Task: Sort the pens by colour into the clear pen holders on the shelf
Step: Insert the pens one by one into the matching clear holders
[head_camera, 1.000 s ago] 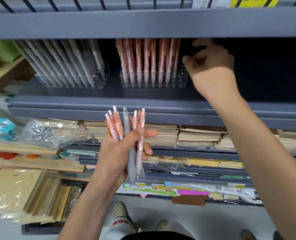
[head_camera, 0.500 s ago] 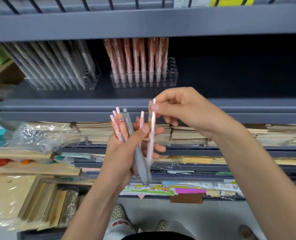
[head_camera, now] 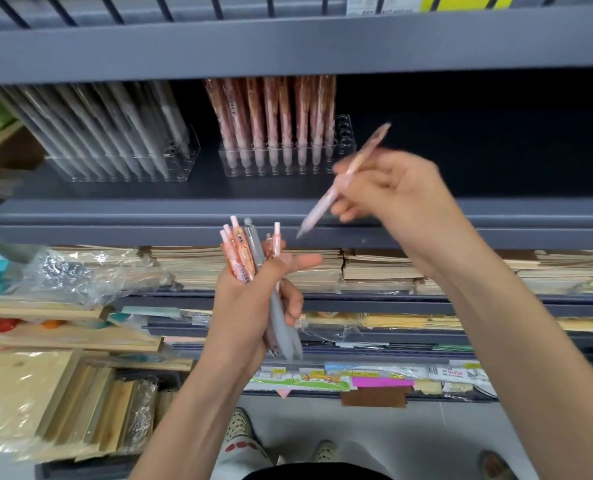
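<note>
The right hand (head_camera: 395, 199) pinches one pink pen (head_camera: 319, 209) about mid-barrel, its grip closed on it, though blur hides exactly how the fingers lie. The pen slants tip down and to the left, over the front edge of the shelf (head_camera: 115, 216) and just right of the pink-pen holder (head_camera: 345, 133).

The left hand (head_camera: 243, 306) has its grip closed round a bundle of pens (head_camera: 241, 254), clickers up, held below that front edge; most are pink or orange, with one grey pen (head_camera: 281, 327) among them.

Further left on the shelf stands the grey-pen holder (head_camera: 184, 161), well filled. The pink-pen holder looks to have open holes at its right end.

By my judgement a pen like this is light, stiff and smooth-sided, so it needs little force but can slide in a loose pinch; taking it on the upper half of the barrel leaves the tip free to find a hole. The holder looks like thin clear plastic and may shift if the pen is pushed in at an angle.
</note>
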Motion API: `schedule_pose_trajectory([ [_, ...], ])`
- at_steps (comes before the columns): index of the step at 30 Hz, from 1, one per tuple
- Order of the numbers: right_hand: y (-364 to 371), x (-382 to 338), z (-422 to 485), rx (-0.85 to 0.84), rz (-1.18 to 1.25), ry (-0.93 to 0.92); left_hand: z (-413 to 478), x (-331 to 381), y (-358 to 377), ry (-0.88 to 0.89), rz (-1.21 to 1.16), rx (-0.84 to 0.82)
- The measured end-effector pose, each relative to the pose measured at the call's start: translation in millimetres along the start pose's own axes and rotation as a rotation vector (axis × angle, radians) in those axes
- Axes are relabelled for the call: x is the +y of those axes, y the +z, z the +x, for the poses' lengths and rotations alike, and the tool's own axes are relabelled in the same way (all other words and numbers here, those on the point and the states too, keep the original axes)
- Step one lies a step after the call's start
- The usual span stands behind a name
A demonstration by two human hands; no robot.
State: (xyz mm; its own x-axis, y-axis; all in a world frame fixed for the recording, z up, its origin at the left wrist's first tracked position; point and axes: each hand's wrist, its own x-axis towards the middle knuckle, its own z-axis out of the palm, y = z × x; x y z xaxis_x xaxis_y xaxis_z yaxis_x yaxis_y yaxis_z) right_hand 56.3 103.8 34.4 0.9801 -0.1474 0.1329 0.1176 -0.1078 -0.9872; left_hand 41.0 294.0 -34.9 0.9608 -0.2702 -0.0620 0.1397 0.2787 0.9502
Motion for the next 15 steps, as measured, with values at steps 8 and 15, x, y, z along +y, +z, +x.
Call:
schedule_pose_trajectory([
  [8,-22,-8,53,0.346,-0.11,-0.306,1,2,-4,-0.003,0.02,0.025],
  [15,-7,-13,79,0.255,-0.857,-0.284,3,3,-7,-0.003,-0.059,0.056],
])
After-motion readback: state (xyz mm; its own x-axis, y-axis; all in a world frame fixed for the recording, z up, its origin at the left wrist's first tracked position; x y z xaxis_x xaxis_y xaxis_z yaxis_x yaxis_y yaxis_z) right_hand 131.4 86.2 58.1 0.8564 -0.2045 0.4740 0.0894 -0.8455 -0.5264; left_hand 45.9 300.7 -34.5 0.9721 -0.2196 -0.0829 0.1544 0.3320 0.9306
